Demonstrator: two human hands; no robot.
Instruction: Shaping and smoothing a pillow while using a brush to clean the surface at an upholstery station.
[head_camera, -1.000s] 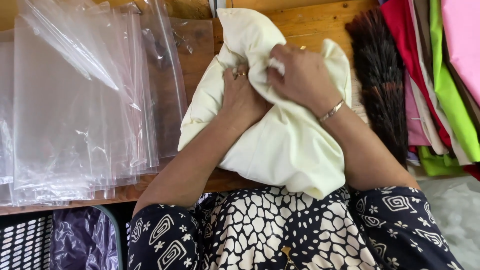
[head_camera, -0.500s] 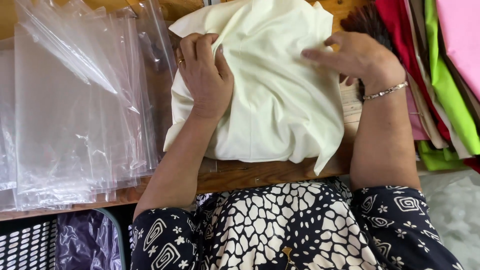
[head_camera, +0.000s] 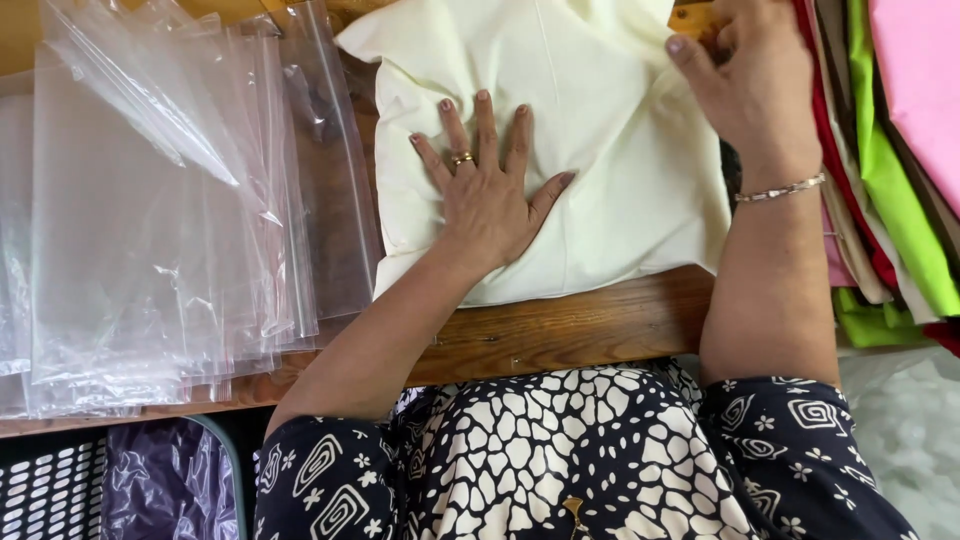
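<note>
Open left hand (head_camera: 487, 195) flattens cream cloth (head_camera: 600, 150) between plastic bags (head_camera: 150, 220) and fabric stack (head_camera: 890, 150).

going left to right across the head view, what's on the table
clear plastic bags → left hand flat on the cream cloth → right hand at the cloth's right edge → stack of coloured fabrics

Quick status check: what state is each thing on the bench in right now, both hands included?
Cream cloth: lying on the bench, mostly flattened, a few creases.
Left hand: open, palm down, fingers spread, pressing the cloth.
Right hand: fingers curled at the cloth's upper right edge; grip unclear.
Clear plastic bags: empty, overlapping in a loose flat pile.
Coloured fabrics: stacked at the right, untouched.
Wooden bench: near edge bare.
</note>
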